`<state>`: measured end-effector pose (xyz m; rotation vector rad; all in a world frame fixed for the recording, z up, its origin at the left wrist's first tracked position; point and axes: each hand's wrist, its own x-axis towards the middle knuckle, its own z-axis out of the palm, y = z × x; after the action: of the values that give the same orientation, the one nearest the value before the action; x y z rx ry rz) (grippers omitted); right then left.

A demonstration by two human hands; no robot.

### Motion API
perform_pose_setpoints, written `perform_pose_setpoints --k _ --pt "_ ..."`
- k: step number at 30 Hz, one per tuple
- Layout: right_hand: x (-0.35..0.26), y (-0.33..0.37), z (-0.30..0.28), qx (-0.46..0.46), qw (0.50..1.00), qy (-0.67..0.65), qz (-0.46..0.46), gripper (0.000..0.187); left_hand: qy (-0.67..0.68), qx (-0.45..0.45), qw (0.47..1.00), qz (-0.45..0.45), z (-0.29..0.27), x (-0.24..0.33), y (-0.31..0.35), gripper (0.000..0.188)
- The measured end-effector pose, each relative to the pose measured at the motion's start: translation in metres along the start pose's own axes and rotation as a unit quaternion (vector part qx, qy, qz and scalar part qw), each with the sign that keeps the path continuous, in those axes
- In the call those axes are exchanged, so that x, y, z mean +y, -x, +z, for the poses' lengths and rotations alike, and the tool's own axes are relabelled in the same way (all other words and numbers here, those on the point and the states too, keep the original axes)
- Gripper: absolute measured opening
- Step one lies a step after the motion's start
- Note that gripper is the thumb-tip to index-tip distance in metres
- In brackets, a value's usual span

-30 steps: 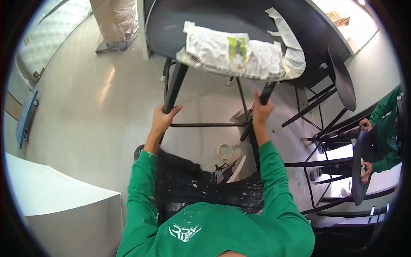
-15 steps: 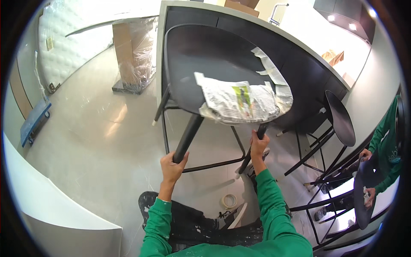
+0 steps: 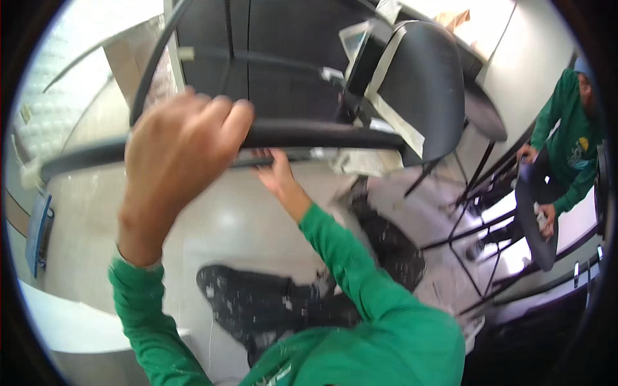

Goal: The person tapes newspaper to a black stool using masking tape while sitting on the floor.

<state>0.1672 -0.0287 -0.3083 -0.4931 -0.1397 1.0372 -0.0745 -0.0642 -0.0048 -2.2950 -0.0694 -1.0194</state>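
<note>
A black bar stool [image 3: 430, 90] is tipped on its side in front of me, its seat to the right and its legs reaching left. My left hand [image 3: 183, 148] is wrapped over the nearest black leg [image 3: 322, 135]. Lower and farther off, my right hand [image 3: 278, 174] has its fingers around another black leg or bar, partly hidden behind the near one. Strips of pale masking tape [image 3: 381, 66] run along the seat's edge. Printed paper [image 3: 353, 42] sticks out by the seat's underside. The leg's far left end is pale and blurred.
At the right, a co-worker in a green sweatshirt [image 3: 570, 141] holds another black stool [image 3: 539, 225]. One more stool [image 3: 487, 114] stands behind mine, near the dark island panel [image 3: 277, 32]. A blue dolly [image 3: 38, 235] and a white curved surface [image 3: 77, 315] are at the left.
The stool has turned from upright onto its side, its seat swinging right and its legs coming up to the left. My left hand rose nearer; my right hand moved left.
</note>
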Motion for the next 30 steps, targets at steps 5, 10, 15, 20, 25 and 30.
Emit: perform_pose_setpoints --k 5,10,15,20,25,30 --pt "0.069 -0.008 0.014 0.036 0.987 -0.133 0.086 0.015 -0.020 -0.142 0.982 0.122 0.005 0.041 -0.024 0.012" --pt "0.112 0.008 0.003 0.067 0.983 -0.131 0.106 0.015 0.000 -0.213 0.966 0.145 0.022 0.065 -0.032 0.010" --pt "0.147 0.015 -0.028 0.072 0.985 -0.104 0.121 0.016 -0.010 -0.326 0.932 0.158 0.050 0.087 -0.020 0.007" --pt "0.171 0.024 -0.052 0.068 0.987 -0.046 0.134 0.017 -0.038 -0.386 0.899 0.201 0.086 0.095 -0.015 0.014" --pt "0.185 0.026 -0.075 0.049 0.988 0.032 0.141 0.018 0.008 -0.429 0.883 0.190 0.110 0.102 -0.011 0.017" --pt "0.194 0.033 -0.088 0.033 0.983 0.103 0.146 0.020 0.013 -0.439 0.876 0.199 0.116 0.107 0.001 0.015"
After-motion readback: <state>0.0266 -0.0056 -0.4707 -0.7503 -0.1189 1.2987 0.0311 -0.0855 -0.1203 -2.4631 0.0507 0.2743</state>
